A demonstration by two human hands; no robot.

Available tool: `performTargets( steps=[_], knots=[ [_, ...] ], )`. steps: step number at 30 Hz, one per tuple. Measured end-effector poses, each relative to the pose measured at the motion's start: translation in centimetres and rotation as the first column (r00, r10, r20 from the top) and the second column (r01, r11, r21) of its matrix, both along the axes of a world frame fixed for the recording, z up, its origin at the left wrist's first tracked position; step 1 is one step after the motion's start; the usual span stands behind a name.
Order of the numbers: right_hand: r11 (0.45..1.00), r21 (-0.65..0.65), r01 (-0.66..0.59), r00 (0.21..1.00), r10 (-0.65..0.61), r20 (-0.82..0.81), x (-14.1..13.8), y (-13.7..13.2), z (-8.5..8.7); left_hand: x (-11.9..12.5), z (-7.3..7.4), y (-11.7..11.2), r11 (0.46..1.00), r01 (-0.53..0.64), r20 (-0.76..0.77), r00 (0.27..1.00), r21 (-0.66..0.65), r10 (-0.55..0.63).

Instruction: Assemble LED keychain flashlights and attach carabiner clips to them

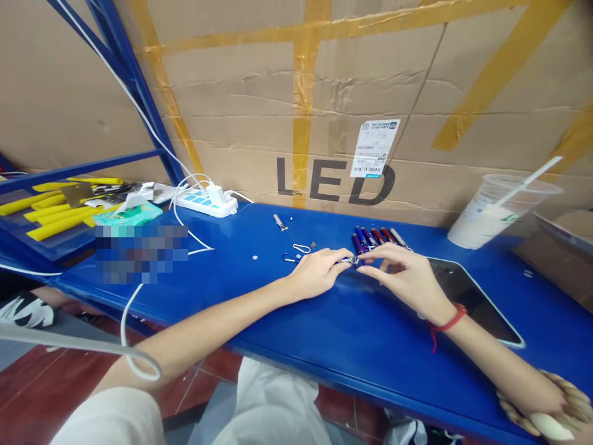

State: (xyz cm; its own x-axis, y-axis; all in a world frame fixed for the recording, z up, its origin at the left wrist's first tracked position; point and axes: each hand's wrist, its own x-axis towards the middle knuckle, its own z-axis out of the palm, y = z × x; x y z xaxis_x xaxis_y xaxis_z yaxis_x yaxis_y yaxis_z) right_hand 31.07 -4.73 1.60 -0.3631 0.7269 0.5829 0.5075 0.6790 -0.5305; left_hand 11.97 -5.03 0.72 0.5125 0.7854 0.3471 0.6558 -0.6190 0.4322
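My left hand (pixel 319 272) is closed round a small silver metal piece (pixel 346 260) whose end sticks out past the fingertips. My right hand (pixel 405 272), with a red cord at the wrist, pinches at that end; what lies between its fingertips is too small to make out. Behind the right fingers lies a row of several small metal tubes (pixel 374 235) in purple, blue, red and silver. A blue carabiner (pixel 291 257) and a silver carabiner (pixel 302 248) rest beyond my left hand. Farther back is a loose silver tube (pixel 278 221) with tiny round parts near it.
A black-screened tablet (pixel 463 296) lies under my right forearm on the blue table (pixel 296 334). A plastic cup with a straw (pixel 486 213) leans at the right. A white power strip (pixel 208 203), cables and yellow tubes (pixel 60 213) are at the left. A large LED carton (pixel 241 111) stands behind.
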Motion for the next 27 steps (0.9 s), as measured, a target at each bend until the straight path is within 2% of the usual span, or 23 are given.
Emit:
performTargets(
  steps=[2, 7, 10, 16, 27],
  knots=[
    [0.996, 0.085, -0.030, 0.998, 0.026, 0.050, 0.20, -0.02, 0.04, -0.07, 0.06, -0.03, 1.000, 0.022, -0.010, 1.000, -0.005, -0.022],
    [0.973, 0.231, 0.000, 0.987, -0.037, 0.153, 0.54, -0.13, -0.19, -0.08, -0.17, -0.27, 0.996, 0.082, -0.041, 0.996, -0.031, -0.083],
    [0.980, 0.195, -0.028, 0.983, -0.008, 0.183, 0.63, -0.13, -0.30, -0.18, -0.38, -0.30, 0.993, 0.112, -0.022, 0.993, -0.041, -0.113],
    [0.982, 0.176, -0.064, 0.980, 0.028, 0.199, 0.70, -0.32, -0.22, -0.44, -0.26, -0.40, 0.975, 0.201, 0.109, 0.975, -0.091, -0.191],
    [0.980, 0.187, -0.062, 0.987, 0.033, 0.158, 0.52, -0.47, -0.19, -0.25, 0.14, -0.50, 0.967, 0.211, 0.182, 0.966, -0.145, -0.183]
  ],
)
